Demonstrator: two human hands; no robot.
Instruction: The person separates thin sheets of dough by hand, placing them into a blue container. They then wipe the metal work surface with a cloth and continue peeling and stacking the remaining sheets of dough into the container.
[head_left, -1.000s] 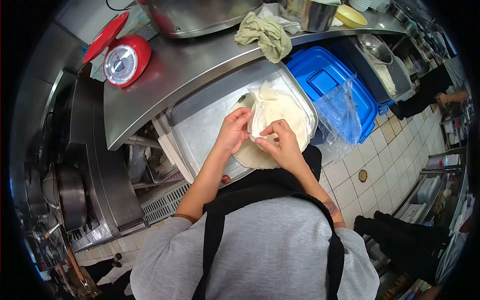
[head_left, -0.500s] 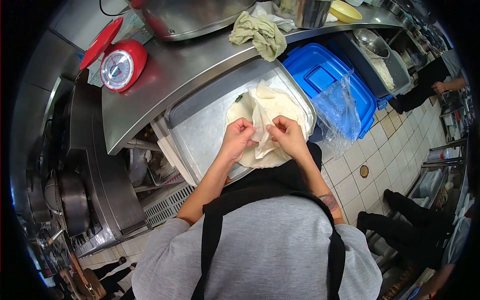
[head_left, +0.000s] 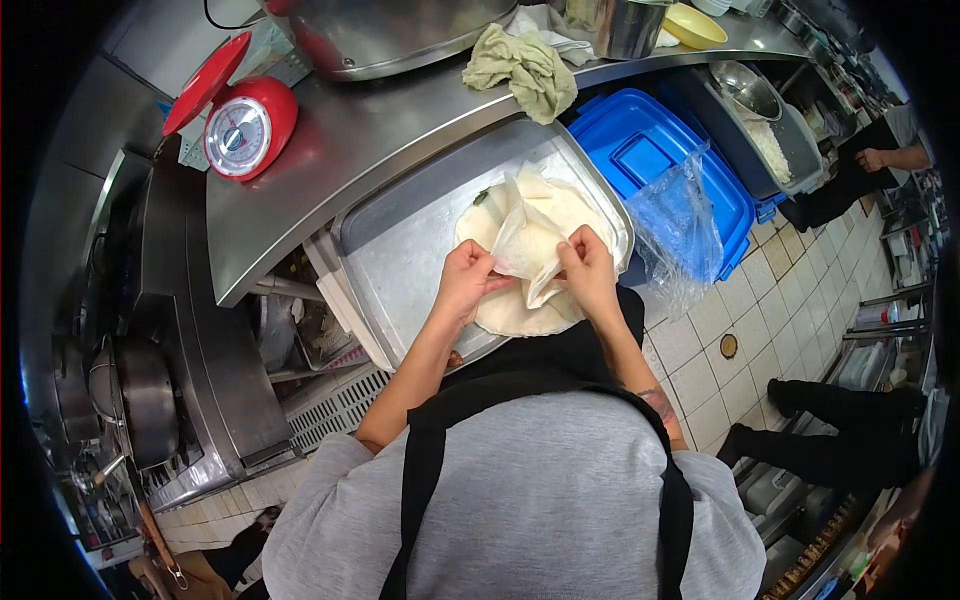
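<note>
A stack of thin, pale round dough sheets [head_left: 578,205] lies in a shallow metal tray [head_left: 395,245]. From its top a single dough sheet [head_left: 530,243] is lifted and partly folded between my hands. My left hand [head_left: 466,281] pinches the left edge of this sheet between thumb and fingers. On the other side, my right hand [head_left: 590,272] grips the right edge, also with closed fingers. A small dark green piece [head_left: 481,196] shows at the upper left of the stack.
A red kitchen scale [head_left: 250,128] and a crumpled greenish cloth [head_left: 522,72] sit on the steel counter [head_left: 300,210]. Right of the tray are a blue lid [head_left: 640,150], clear plastic [head_left: 675,220] and a grey bin [head_left: 800,150]. Other people stand at the right.
My hands have moved apart, spreading the lifted dough sheet wider between them. The people at the right have shifted slightly.
</note>
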